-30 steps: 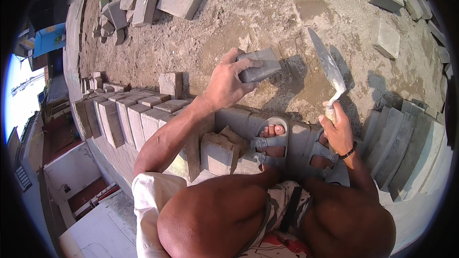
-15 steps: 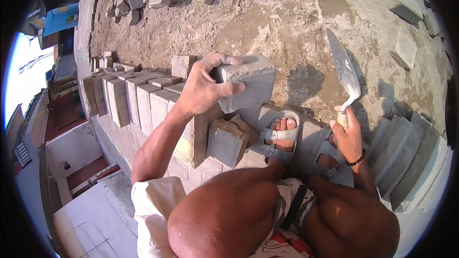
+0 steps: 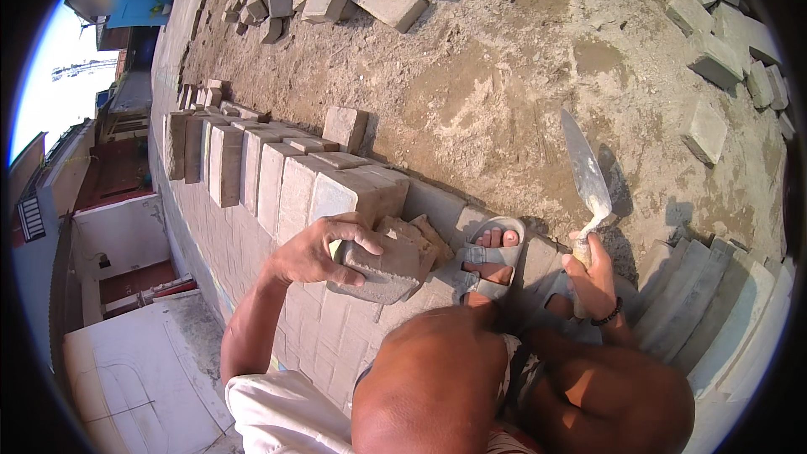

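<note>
My left hand [image 3: 324,250] is closed round the left end of a grey paving block [image 3: 382,273], low beside my foot. Rough broken block pieces [image 3: 433,240] lie just behind that block. Whether the block rests on the paving or is held slightly above it, I cannot tell. To its left runs a row of blocks standing on edge [image 3: 271,183]. My right hand [image 3: 591,273] grips a trowel [image 3: 586,164] by its handle, the blade pointing away from me over the sandy ground. Mortar-like grey residue coats the trowel's neck.
Loose blocks [image 3: 388,2] lie in a pile at the far left, and more blocks [image 3: 710,59] at the far right. Long grey slabs [image 3: 698,294] lean together near my right side. My sandalled foot [image 3: 492,256] stands on the paving [image 3: 319,319].
My left hand has come down and nearer to me, from above the ground to beside my foot, with a block in its grip. The trowel has shifted slightly left and nearer in the picture.
</note>
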Demonstrator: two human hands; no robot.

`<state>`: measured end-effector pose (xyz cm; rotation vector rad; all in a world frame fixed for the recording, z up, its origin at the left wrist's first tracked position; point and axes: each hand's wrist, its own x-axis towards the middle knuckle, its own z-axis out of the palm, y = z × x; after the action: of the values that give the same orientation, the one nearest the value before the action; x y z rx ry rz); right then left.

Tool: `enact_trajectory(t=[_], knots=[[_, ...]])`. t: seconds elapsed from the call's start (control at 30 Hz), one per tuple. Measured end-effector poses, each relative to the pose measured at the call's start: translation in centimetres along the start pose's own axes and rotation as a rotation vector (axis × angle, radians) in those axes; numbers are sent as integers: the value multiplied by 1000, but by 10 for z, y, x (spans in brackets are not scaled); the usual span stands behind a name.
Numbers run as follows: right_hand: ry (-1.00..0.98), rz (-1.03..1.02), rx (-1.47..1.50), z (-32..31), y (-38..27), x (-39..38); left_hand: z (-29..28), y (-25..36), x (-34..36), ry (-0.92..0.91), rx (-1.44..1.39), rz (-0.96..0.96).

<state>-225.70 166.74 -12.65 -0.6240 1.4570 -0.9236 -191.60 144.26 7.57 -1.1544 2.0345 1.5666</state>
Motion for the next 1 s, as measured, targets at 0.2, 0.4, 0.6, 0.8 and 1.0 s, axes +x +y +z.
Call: enact_trajectory(t=[0.2,0.4,0.6,0.8,1.0], knots=[[-34,47,-6,-10,-1,-5,18,-10,11,-182,56,-168],[41,176,169,-8,-18,-6,22,8,14,-120,602,74],[76,78,117,-4,-2,-1,28,9,13,-170,612,69],[90,108,229,-9,0,-2,37,18,18,-130,835,101],[23,63,-86,-15,-1,5,35,17,45,-421,797,-61]])
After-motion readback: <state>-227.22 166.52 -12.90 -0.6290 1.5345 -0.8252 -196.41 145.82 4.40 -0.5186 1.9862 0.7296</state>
